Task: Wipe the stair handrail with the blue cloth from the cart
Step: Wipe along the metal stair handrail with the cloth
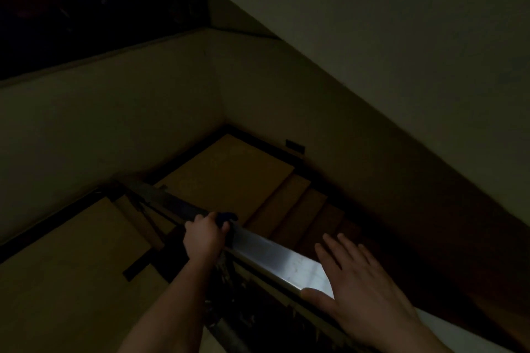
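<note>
The metal handrail (275,255) runs diagonally from lower right to upper left down a dim stairwell, with a bright reflection on its top. My left hand (205,236) is closed over the rail with the blue cloth (226,216) pressed under it; only a dark blue edge shows past my fingers. My right hand (361,286) hovers flat with fingers spread beside the rail lower down, its thumb at the rail's edge, holding nothing.
Brown stair steps (304,209) descend to a landing (229,175) below. Pale walls (129,123) enclose the stairwell. Dark balusters and a lower rail (229,332) sit under the handrail. The light is very low.
</note>
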